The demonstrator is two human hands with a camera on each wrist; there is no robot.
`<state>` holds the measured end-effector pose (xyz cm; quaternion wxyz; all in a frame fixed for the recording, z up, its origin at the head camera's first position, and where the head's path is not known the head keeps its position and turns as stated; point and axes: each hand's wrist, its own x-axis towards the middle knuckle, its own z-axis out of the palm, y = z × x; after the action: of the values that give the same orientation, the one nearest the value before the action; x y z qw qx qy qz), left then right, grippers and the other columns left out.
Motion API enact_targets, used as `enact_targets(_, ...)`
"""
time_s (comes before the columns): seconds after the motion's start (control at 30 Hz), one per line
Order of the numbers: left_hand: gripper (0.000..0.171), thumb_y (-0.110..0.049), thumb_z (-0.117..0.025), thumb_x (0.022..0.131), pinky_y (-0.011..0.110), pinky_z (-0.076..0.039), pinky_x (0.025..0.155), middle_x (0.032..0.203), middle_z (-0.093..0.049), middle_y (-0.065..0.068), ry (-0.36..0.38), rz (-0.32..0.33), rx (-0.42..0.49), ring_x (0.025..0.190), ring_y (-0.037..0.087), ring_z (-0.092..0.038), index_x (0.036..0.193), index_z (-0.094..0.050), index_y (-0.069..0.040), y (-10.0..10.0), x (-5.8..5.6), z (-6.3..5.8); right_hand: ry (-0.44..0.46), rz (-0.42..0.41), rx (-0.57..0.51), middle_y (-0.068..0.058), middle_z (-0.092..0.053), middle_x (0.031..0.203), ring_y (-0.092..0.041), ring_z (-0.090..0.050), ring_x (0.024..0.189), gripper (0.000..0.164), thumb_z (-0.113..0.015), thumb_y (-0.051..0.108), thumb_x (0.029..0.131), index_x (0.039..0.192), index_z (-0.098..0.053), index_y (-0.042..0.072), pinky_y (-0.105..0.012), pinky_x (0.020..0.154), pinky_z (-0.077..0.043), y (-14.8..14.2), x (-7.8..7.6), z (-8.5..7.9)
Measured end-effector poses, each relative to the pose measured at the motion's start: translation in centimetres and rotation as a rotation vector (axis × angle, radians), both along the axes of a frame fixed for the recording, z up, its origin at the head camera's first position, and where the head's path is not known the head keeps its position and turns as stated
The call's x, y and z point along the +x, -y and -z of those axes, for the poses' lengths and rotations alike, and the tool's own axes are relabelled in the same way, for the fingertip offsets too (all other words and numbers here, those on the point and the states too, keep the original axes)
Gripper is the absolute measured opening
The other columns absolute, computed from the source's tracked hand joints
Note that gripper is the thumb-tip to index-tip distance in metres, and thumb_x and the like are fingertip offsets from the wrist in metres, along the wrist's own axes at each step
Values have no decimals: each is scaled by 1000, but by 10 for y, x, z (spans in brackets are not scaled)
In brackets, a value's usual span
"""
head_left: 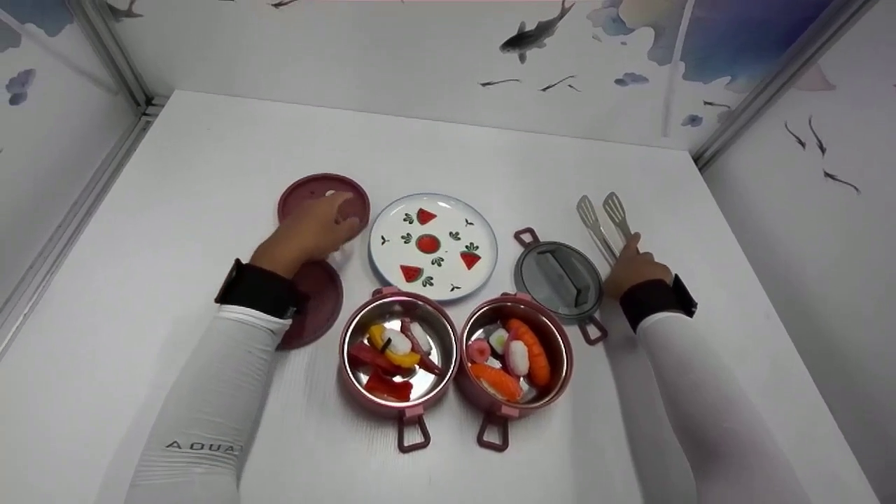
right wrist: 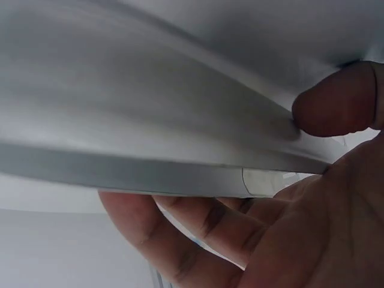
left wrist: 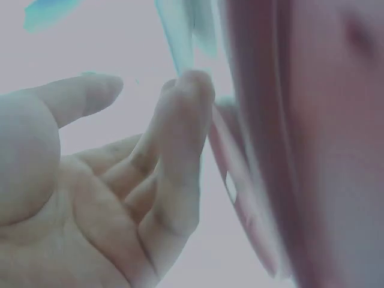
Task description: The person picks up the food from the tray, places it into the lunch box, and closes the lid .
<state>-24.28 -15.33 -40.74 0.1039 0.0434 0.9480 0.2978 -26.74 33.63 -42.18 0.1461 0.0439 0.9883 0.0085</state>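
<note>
My left hand (head_left: 304, 231) hovers over two dark red round lids at the left, the far lid (head_left: 297, 192) and the near lid (head_left: 318, 304). In the left wrist view its thumb and bent fingers (left wrist: 180, 132) stand apart with nothing between them. Part of each lid is hidden by the hand and wrist. At the right, my right hand (head_left: 635, 271) grips metal tongs (head_left: 590, 215) with slotted ends pointing away from me. The right wrist view has the tongs' smooth metal arm (right wrist: 150, 114) between thumb and fingers.
A white plate with watermelon prints (head_left: 448, 238) sits centrally. Nearer stand two red pots: the left pot (head_left: 353, 397) and right pot (head_left: 562, 385), both holding toy food pieces. A grey handled lid (head_left: 542, 276) leans by the right pot. Patterned walls border the table.
</note>
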Motion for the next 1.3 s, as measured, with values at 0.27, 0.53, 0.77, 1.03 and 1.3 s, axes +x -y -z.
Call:
enact_targets(0.27, 54, -26, -47, 102, 65, -47, 95, 134, -51, 34, -27, -172, -298, 124, 52, -53, 145, -40, 5, 38, -4, -9, -12, 15, -25, -48, -48, 127, -53, -59, 108, 98, -56, 25, 86, 151, 5, -15, -60, 88, -53, 0, 0, 0)
enact_targets(0.53, 48, -21, -45, 99, 62, -52, 87, 113, -62, 37, 26, -210, -325, 103, 49, -64, 130, -45, 15, 42, -6, 2, -34, 16, -17, -47, -50, 125, -51, -61, 105, 98, -57, 26, 86, 152, 3, -16, -59, 86, -54, 2, 2, 3)
enact_targets(0.77, 31, -9, -44, 91, 61, -53, 80, 107, -64, 35, 51, -245, -304, 89, 38, -61, 111, -56, 12, 45, -12, 4, -47, 32, -21, -46, -51, 124, -50, -62, 104, 96, -57, 23, 86, 152, 2, -14, -58, 85, -55, 2, 3, 3)
enact_targets(1.03, 21, -5, -53, 90, 39, -47, 55, 88, -67, 26, 63, -211, -262, 68, 31, -63, 106, -57, 7, 60, -8, 0, -42, 19, -24, -46, -50, 125, -49, -63, 101, 97, -58, 23, 86, 152, 3, -14, -57, 80, -56, 3, 4, 4)
enact_targets(1.3, 43, -9, -46, 93, 35, -43, 56, 101, -63, 25, 67, -187, -220, 71, 28, -57, 134, -45, 5, 74, 0, -15, -44, 14, -30, -48, -48, 125, -50, -63, 100, 97, -57, 25, 87, 152, 3, -15, -57, 79, -56, 2, 4, 5)
